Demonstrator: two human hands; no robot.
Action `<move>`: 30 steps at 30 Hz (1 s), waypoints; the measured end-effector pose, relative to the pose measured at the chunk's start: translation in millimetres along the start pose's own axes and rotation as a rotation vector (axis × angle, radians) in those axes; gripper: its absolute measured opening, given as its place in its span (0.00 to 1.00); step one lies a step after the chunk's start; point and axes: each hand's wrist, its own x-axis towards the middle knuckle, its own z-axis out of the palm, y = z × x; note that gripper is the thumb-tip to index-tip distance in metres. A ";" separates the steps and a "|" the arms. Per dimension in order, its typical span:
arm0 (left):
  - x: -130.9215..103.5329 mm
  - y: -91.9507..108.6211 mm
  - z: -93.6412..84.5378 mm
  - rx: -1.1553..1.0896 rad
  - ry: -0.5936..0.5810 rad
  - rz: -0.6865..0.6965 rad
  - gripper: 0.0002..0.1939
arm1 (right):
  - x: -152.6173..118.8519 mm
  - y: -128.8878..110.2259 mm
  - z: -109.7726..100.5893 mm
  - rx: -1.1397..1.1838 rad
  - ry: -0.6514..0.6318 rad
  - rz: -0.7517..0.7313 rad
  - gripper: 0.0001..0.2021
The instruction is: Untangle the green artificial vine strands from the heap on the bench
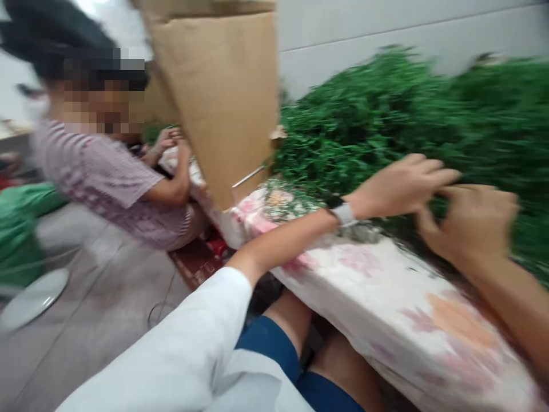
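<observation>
A big heap of feathery green sprigs covers the back of a table draped in a flowered cloth. In front of the heap, my left hand, with a white band at the wrist, reaches right with its fingers pressed together. Its fingertips meet those of my right hand, which is curled with thumb and forefinger near each other. Motion blur and the dark greens behind hide whatever is pinched between them. Small green bits lie scattered on the cloth left of my hands.
A tall cardboard sheet stands at the table's left part. Beyond it sits a co-worker in a striped shirt, hands raised over the table. A green bag and a white round lid or plate are on the tiled floor.
</observation>
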 end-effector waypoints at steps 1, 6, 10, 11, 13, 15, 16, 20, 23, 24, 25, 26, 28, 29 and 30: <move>-1.0 3.5 0.4 -0.147 0.075 -0.032 0.24 | -0.8 -5.1 8.8 -0.018 -0.039 -0.002 0.44; 8.8 22.0 21.2 -0.441 0.282 0.128 0.16 | 0.3 11.5 21.9 -0.080 -0.185 0.091 0.23; 9.9 18.2 30.9 -0.351 0.336 0.069 0.14 | -1.2 11.9 9.6 -0.057 -0.220 0.148 0.21; 8.6 11.8 30.7 -0.346 0.376 -0.043 0.13 | -1.2 9.4 7.6 -0.042 -0.225 0.149 0.20; 5.7 -6.1 28.3 -0.358 0.458 -0.278 0.12 | -0.7 5.2 5.6 -0.007 -0.228 0.144 0.19; 2.7 -27.2 24.8 -0.383 0.521 -0.524 0.14 | 0.1 3.2 5.6 0.021 -0.229 0.138 0.19; 1.1 -37.7 23.3 -0.394 0.538 -0.640 0.16 | 0.4 3.1 6.0 0.029 -0.232 0.137 0.19; -6.6 -72.9 22.6 -0.502 0.409 -0.921 0.16 | 0.0 4.6 8.0 0.030 -0.256 0.126 0.19; -11.9 -89.9 26.4 -0.654 0.298 -0.939 0.13 | -0.8 4.9 9.1 0.027 -0.261 0.119 0.19; -12.8 -94.0 27.4 -0.734 0.304 -0.925 0.14 | -0.9 4.8 9.3 0.025 -0.259 0.118 0.18; -13.4 -97.4 28.1 -0.828 0.332 -0.909 0.16 | -1.0 4.7 9.6 0.024 -0.258 0.118 0.18; -13.6 -100.3 28.2 -0.918 0.384 -0.895 0.19 | -1.0 4.6 9.7 0.022 -0.259 0.117 0.18; -14.1 -105.6 27.0 -0.994 0.534 -0.897 0.22 | -0.8 4.4 9.6 0.021 -0.264 0.114 0.18; -14.9 -108.2 26.1 -0.950 0.611 -0.926 0.19 | -0.6 4.3 9.4 0.021 -0.265 0.114 0.18; -16.2 -111.0 25.3 -0.861 0.671 -0.974 0.15 | -0.5 4.2 9.2 0.021 -0.267 0.116 0.18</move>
